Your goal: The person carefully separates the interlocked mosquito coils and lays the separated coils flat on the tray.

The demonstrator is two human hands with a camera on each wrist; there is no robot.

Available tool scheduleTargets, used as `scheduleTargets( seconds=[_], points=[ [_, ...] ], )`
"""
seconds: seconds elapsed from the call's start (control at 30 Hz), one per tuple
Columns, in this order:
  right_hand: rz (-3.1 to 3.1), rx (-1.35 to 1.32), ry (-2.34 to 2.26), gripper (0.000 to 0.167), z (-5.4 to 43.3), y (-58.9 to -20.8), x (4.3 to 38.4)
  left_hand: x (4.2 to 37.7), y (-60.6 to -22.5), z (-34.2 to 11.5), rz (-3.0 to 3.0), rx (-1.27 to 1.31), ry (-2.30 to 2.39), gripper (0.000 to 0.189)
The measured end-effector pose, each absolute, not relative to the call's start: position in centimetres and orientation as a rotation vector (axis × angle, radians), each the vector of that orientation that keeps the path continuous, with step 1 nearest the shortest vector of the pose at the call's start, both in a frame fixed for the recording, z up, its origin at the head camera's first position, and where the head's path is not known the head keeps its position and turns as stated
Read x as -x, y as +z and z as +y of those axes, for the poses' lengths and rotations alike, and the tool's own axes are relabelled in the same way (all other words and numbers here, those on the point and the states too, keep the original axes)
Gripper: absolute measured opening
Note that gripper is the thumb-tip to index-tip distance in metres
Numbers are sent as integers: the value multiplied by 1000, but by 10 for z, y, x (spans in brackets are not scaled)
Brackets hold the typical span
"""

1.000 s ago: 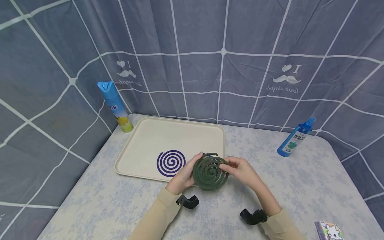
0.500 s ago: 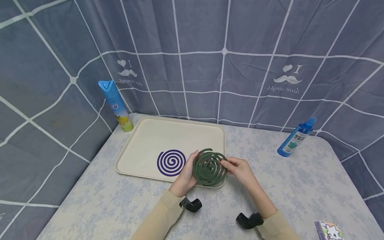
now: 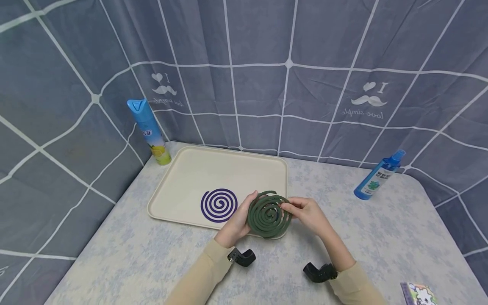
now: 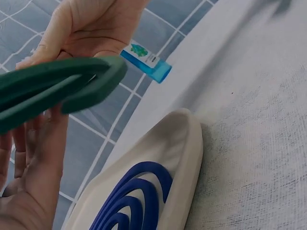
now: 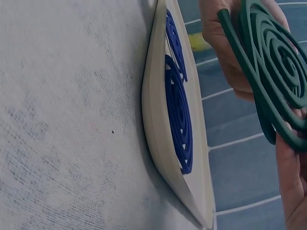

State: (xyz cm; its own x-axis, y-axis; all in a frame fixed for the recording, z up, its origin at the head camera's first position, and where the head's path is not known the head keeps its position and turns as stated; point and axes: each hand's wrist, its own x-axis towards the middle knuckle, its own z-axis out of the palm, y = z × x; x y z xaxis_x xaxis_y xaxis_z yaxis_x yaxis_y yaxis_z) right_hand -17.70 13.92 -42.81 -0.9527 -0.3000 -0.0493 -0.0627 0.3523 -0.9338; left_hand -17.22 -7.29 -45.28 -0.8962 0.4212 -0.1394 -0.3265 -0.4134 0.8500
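A green mosquito coil is held up over the tray's near right corner, its strands overlapping in layers. My left hand grips its left edge, partly hidden behind it. With thumb and fingertips, my right hand pinches the right edge. Flat on the cream tray lies a dark blue mosquito coil. The right wrist view reveals a second blue coil on the tray, mostly hidden behind the green one in the head view.
A blue spray can stands past the tray's left end. At the back right is a blue spray bottle. A small colourful notebook lies at the front right. A grey-blue curtain hangs behind the table.
The green coil has been tilted more toward the camera and raised slightly, with both hands still holding it. The blue coil and tray stay in place.
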Motion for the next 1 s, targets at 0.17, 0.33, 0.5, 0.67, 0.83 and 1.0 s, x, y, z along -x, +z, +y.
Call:
scheduleTargets(
  seconds=[0.17, 0.33, 0.5, 0.67, 0.83, 1.0],
  points=[
    [2426, 404, -1572, 28, 142, -428, 181, 173, -453, -76, 1378, -137, 2263, 38],
    [2456, 424, -1536, 26, 142, -427, 182, 174, -454, -77, 1360, -148, 2259, 37],
    [2424, 301, -1614, 29, 137, -430, 181, 174, -453, -76, 1325, -124, 2318, 38],
    [2412, 211, -1651, 28, 133, -433, 181, 175, -454, -77, 1328, -111, 2354, 39],
    [2359, 172, -1710, 29, 129, -432, 180, 175, -456, -78, 1317, -122, 2392, 40],
    [2251, 97, -1810, 32, 125, -432, 178, 174, -456, -77, 1311, -82, 2459, 42]
  ],
)
